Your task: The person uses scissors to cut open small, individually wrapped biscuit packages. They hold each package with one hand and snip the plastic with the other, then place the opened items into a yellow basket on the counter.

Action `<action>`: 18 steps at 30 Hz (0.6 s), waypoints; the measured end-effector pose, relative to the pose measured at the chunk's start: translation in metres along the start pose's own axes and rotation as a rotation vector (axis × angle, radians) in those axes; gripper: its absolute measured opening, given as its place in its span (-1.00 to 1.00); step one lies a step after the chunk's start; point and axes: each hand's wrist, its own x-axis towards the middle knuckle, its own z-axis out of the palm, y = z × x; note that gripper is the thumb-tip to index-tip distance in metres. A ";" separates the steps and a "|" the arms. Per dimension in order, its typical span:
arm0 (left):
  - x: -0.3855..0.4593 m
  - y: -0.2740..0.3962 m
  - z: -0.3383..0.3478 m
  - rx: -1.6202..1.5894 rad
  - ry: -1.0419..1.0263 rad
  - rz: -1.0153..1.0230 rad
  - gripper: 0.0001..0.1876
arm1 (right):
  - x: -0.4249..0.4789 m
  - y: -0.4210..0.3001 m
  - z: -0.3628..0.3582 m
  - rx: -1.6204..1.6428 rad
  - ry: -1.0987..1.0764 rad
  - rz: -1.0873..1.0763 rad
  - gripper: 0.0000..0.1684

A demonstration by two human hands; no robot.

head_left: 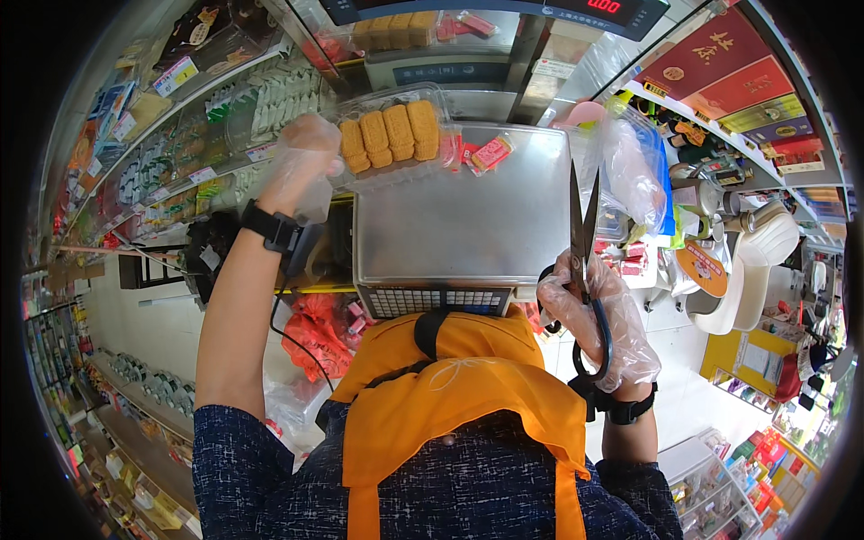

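My right hand, in a clear plastic glove, holds a pair of dark-handled scissors with the blades apart and pointing away from me. My left hand, also gloved, is at the left end of a clear plastic tray; whether its fingers grip the tray I cannot tell. Rows of brown biscuits stand in the tray. Beside it, small red-and-pink wrapped packets lie on the steel pan of a weighing scale. The scale's keypad faces me.
Shelves of packaged snacks line the left side. Right of the scale are a clear plastic bag and a white tray with red packets. A red plastic bag is below the scale. A beige chair stands farther right.
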 end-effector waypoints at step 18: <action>0.067 0.248 -0.018 -0.339 0.043 -0.152 -0.78 | -0.022 0.018 -0.013 0.134 0.111 0.092 -0.79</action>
